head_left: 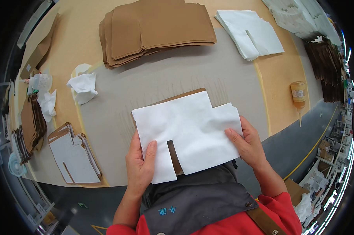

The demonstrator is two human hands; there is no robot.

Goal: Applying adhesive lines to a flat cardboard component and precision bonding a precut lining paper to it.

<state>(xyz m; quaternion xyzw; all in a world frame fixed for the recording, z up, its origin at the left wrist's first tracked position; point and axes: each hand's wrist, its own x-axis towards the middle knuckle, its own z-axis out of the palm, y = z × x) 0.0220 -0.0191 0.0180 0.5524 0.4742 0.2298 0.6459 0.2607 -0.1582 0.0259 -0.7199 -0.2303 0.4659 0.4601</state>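
Held in front of me is a white soft sheet [188, 125] with a stepped corner and a narrow slot. It lies over a brown leather-like piece [175, 154], which shows through the slot and along the far edge. My left hand [141, 164] grips the left side, thumb on top and fingers underneath. On the right edge my right hand [247, 143] pinches the pair the same way. Beyond them, a stack of brown pieces [165, 29] lies at the far side of the table, and a pile of white sheets [243, 33] is to its right.
A stack of white-faced brown pieces [75, 160] lies at the left front. Crumpled white cloth [83, 86] rests behind it. Near the right edge lies an amber nozzle bottle [298, 96]. More dark brown pieces [325, 66] stand at the far right; a clear container [42, 81] is at far left.
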